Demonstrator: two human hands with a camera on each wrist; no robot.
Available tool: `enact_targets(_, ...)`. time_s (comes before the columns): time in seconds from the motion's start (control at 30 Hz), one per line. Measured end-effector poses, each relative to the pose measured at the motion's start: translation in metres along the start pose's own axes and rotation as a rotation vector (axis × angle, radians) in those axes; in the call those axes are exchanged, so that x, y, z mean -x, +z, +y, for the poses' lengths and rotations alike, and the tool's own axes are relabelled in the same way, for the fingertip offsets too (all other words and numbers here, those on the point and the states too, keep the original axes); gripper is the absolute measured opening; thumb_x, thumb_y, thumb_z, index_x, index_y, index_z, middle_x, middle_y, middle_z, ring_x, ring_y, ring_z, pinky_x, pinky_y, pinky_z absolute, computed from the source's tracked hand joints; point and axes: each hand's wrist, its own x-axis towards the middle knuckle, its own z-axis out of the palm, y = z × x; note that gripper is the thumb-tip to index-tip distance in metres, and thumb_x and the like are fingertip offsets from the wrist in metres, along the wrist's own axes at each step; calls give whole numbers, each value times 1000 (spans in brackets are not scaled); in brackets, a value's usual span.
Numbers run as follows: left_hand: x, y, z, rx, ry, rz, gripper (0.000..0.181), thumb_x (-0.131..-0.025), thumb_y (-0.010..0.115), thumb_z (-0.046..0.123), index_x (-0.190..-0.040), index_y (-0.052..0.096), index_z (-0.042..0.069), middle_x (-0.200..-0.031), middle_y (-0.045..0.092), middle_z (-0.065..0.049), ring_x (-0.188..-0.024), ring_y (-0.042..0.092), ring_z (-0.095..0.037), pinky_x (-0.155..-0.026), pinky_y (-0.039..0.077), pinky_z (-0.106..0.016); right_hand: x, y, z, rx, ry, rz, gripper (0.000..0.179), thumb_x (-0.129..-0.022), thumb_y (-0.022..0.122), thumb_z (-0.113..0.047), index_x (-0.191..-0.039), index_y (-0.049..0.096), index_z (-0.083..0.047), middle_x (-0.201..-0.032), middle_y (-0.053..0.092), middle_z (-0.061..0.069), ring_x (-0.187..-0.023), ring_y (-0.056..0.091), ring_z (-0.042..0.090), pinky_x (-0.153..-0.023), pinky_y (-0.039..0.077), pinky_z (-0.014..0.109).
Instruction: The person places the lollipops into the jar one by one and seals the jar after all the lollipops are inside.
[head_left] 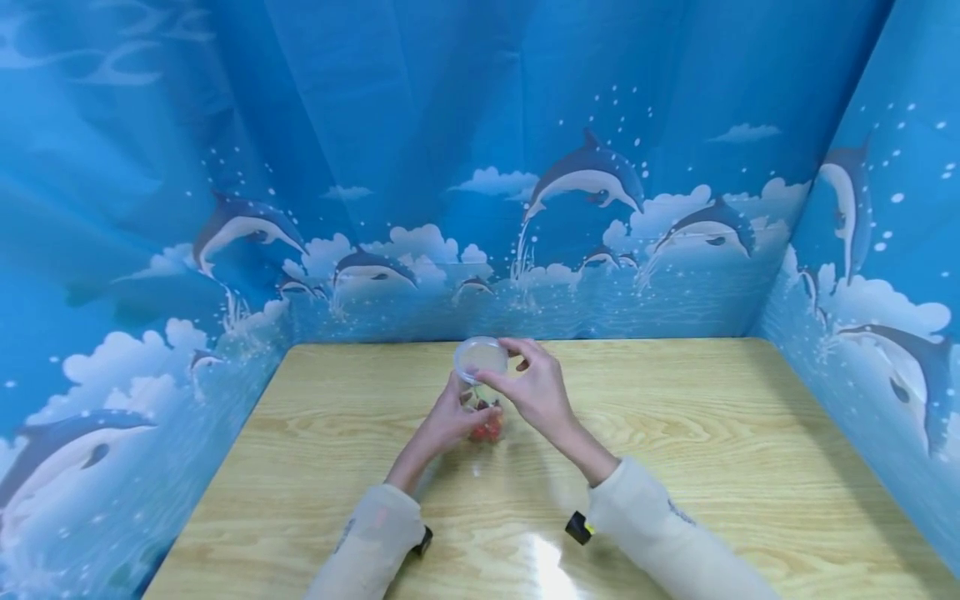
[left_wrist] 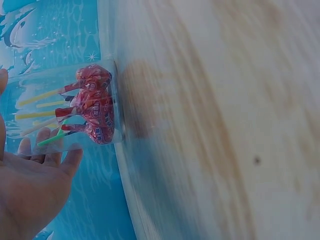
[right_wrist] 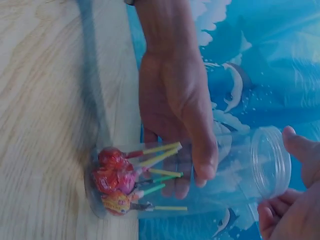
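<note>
A clear plastic jar (right_wrist: 232,172) stands upright, its base right at the tabletop in the left wrist view. Several wrapped lollipops (right_wrist: 115,180) lie heads down in the bottom, with yellow and green sticks (left_wrist: 37,116) pointing up. My left hand (head_left: 450,419) grips the jar's body, thumb on the near side and fingers round the back. At the top, a clear round lid (head_left: 481,358) sits over the threaded mouth. My right hand (head_left: 542,390) holds the lid's edge between thumb and fingers; part of those fingers is hidden in the right wrist view.
The wood-grain table (head_left: 675,433) stretches out to both sides of the jar. Blue dolphin-print curtains (head_left: 420,167) rise along its back edge and both sides. Black wrist devices (head_left: 578,527) hang under the cream sleeves (head_left: 660,525).
</note>
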Motion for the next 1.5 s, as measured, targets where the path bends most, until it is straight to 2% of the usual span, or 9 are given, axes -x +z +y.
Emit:
enact_targets(0.17, 1, 0, 0, 3, -22, 7, 95, -89, 83, 14, -160, 21, 3, -157, 39, -26, -144, 37, -48, -118, 30, -64, 2, 2, -2, 36, -14, 43, 55, -78, 92, -26, -121, 71, 1, -108, 70, 11, -97, 62, 25, -76, 54, 36)
enact_targets(0.33, -1, 0, -2, -15, -8, 12, 92, -88, 83, 14, -156, 24, -1, -155, 42, -28, -144, 38, -45, -119, 30, -62, 1, -8, 0, -9, -11, 35, 34, -85, 86, -17, -113, 76, -2, -104, 73, 9, -95, 65, 27, -81, 57, 42)
enact_targets(0.47, -1, -1, -2, -24, 1, 18, 92, -86, 84, 13, -156, 26, -1, -154, 43, -26, -144, 39, -42, -119, 30, -61, 1, -17, 1, -61, 10, 13, 19, -89, 82, -11, -106, 79, -2, -102, 76, 8, -89, 67, 21, -78, 59, 37)
enact_targets(0.73, -1, -1, -2, -19, -19, 7, 94, -86, 84, 15, -157, 24, 1, -154, 42, -28, -143, 39, -46, -118, 32, -62, -5, -23, 0, -97, 11, 0, 18, -93, 79, -13, -107, 78, -1, -102, 75, 9, -89, 66, 21, -77, 58, 34)
enact_targets(0.9, -1, -1, -2, -14, -26, 6, 96, -86, 84, 17, -158, 22, 2, -155, 41, -27, -144, 38, -45, -119, 31, -62, -17, -28, 5, -120, 44, -121, 34, -100, 71, -22, -130, 70, -5, -129, 68, 10, -115, 63, 30, -89, 57, 39)
enact_targets(1.1, -1, 0, -2, -10, -16, -3, 96, -87, 83, 17, -160, 21, 5, -158, 39, -23, -146, 37, -43, -119, 28, -64, -28, -29, 18, -202, 116, -385, 53, -105, 63, -34, -151, 52, -13, -153, 52, 8, -116, 64, 27, -98, 55, 47)
enact_targets(1.2, -2, 0, -3, -7, -5, -8, 96, -88, 83, 15, -160, 20, 6, -159, 38, -21, -146, 36, -41, -120, 27, -64, -29, -28, 22, -257, 112, -469, 54, -105, 61, -34, -154, 49, -14, -157, 48, 8, -123, 61, 27, -104, 52, 51)
enact_targets(1.37, -2, 0, -4, -12, 11, -7, 96, -87, 82, 13, -160, 20, 4, -158, 40, -21, -146, 37, -38, -121, 27, -62, -27, -26, 25, -293, 115, -501, 52, -105, 63, -32, -153, 51, -17, -156, 50, 5, -135, 54, 29, -109, 49, 50)
enact_targets(1.5, -2, 1, -5, -16, 4, 1, 95, -86, 83, 13, -159, 23, 3, -156, 42, -23, -145, 38, -39, -121, 27, -61, -22, -27, 26, -300, 137, -473, 52, -103, 65, -34, -152, 53, -20, -152, 54, 3, -127, 60, 27, -103, 54, 44)
